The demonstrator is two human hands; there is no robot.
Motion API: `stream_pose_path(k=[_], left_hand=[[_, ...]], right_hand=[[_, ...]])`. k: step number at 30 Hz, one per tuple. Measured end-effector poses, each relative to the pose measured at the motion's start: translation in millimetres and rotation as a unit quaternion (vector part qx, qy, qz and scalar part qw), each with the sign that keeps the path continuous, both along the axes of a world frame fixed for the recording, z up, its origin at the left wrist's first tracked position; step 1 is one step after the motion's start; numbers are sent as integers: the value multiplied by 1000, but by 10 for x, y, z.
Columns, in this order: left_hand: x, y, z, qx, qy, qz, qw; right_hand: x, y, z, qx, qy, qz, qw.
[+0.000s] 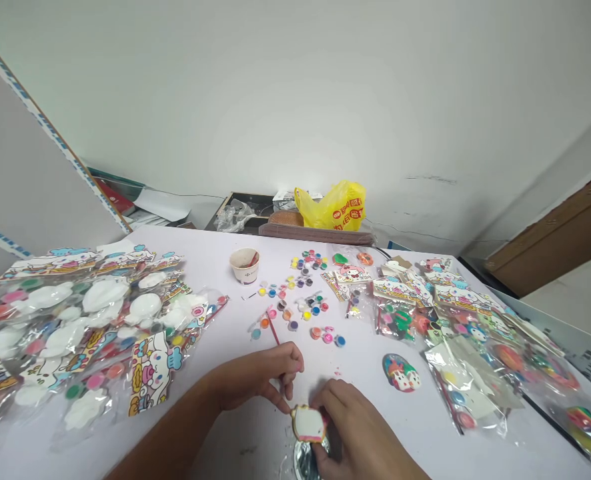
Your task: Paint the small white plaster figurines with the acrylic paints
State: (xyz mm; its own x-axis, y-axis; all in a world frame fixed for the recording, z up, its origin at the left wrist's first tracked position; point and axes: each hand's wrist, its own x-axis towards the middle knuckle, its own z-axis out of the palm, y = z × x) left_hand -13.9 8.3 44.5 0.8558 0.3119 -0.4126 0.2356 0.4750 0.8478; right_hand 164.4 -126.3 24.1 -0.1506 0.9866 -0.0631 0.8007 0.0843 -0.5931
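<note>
White wall (325, 100) rose behind your white table (210, 267); on the table's left side you had a broad spread of clear packets (105, 293), with white shapes, coloured paints and cartoon cards inside; on its right side lay more packets (468, 380), some with brightly coloured shapes in them. Your right hand (355, 427) came in at the near edge, its fingers and thumb pinching the plaque (309, 423) from the right; your left hand (260, 373) was partly spread opposite, its fingers curled and its thumb reaching the plaque's upper left edge, with a gap between thumb and fingers.

Beyond the table's far edge, a yellow bag (333, 207) with red print sat crumpled on a brown tray (315, 233); nearer you, left of the table's middle, stood a pale paper cup (244, 265) with a brush in it. A painted oval (400, 372), blue, red and white, lay to the right of your right hand; a silvery disc (306, 463) showed just below the plaque, partly hidden by your fingers. The plaque was between your two hands, its face white with pink along the lower edge and a yellowish rim; past your hands, small joined paint pots (316, 311) lay scattered in many colours; a thin red brush (274, 328) lay among the nearer ones.
</note>
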Motion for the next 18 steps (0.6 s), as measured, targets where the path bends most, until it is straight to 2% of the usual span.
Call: stream_pose_path(k=[6,11,13,18], left_hand=[[26,2,-39,11,2,20,1000],[110,-34,-136,32,-11,66,997],[156,-72,-173,42,-7,81,996],[249,-151,-221,61,5,126,990]], right_hand=[[85,63,117,12,134,-26,991],[211,149,156,2,225,-98,969],[245,195,136,-7,297,-124,947],[228,307,49,-76,494,-155,852]])
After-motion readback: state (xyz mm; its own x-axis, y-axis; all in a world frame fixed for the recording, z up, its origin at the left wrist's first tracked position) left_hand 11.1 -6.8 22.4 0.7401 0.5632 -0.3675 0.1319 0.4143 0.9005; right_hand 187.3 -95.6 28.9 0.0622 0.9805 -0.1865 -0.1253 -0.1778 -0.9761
